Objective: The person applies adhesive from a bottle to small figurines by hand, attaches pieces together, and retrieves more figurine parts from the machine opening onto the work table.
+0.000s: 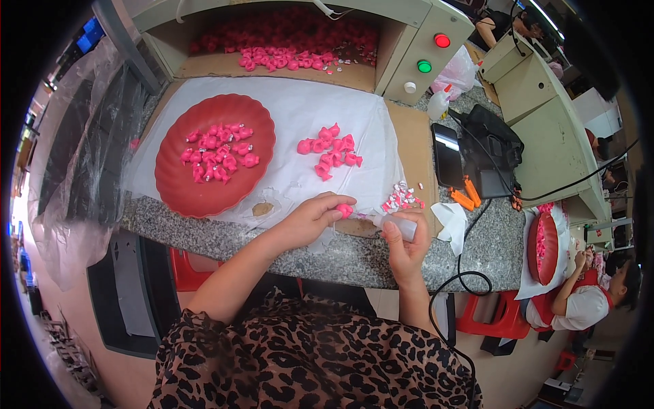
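Between the fingers of my left hand (pixel 310 219) is a small pink figurine (pixel 345 210), held near the table's front edge. My right hand (pixel 407 247) grips a translucent white squeeze bottle (pixel 400 227), its narrow tip pointing left at the figurine. Whether tip and figurine touch is too small to tell. Just beyond my right hand lies a heap of small pink and white pieces (pixel 400 198). Farther off on the white sheet (pixel 293 109) sits a cluster of pink figurines (pixel 330 147). To the left, a red scalloped tray (pixel 178 194) holds several more, some with silvery-white parts.
Behind the sheet, a machine opening (pixel 272 60) holds many pink pieces. On the right lie a phone (pixel 447 155), a black bag (pixel 492 140), orange clips (pixel 463 198), a white tissue (pixel 451 221) and a black cable (pixel 470 274). Another person (pixel 579 300) sits at the far right.
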A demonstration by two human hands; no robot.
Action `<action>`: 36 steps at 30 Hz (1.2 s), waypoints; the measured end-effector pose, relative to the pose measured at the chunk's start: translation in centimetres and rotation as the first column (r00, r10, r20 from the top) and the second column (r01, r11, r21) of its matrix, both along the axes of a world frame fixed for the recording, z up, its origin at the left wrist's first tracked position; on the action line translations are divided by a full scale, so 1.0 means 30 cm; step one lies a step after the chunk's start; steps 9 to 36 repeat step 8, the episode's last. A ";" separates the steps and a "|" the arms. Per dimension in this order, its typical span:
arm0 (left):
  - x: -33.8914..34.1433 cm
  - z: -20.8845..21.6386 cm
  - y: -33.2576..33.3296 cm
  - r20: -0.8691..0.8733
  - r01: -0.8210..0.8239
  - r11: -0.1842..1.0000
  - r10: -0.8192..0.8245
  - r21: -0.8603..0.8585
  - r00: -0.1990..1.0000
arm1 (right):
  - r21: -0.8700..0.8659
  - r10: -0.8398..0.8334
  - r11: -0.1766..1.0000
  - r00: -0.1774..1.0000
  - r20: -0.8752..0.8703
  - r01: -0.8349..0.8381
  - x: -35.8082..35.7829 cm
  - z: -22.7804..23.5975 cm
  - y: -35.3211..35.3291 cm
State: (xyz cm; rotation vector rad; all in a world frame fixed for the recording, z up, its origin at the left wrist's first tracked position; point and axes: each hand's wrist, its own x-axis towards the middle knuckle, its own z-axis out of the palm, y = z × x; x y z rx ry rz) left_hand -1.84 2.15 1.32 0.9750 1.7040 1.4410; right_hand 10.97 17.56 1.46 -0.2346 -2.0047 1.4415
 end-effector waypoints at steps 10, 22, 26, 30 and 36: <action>0.002 -0.004 -0.001 -0.009 -0.005 1.000 0.006 0.003 1.000 | 0.032 -0.003 0.999 1.000 0.001 0.003 -0.001 -0.007 0.000; 0.002 -0.004 -0.001 -0.009 -0.005 1.000 0.006 0.003 1.000 | 0.032 -0.003 0.999 1.000 0.001 0.003 -0.001 -0.007 0.000; 0.002 -0.004 -0.001 -0.009 -0.005 1.000 0.006 0.003 1.000 | 0.032 -0.003 0.999 1.000 0.001 0.003 -0.001 -0.007 0.000; 0.002 -0.004 -0.001 -0.009 -0.005 1.000 0.006 0.003 1.000 | 0.032 -0.003 0.999 1.000 0.001 0.003 -0.001 -0.007 0.000; 0.002 -0.004 -0.001 -0.009 -0.005 1.000 0.006 0.003 1.000 | 0.032 -0.003 0.999 1.000 0.001 0.003 -0.001 -0.007 0.000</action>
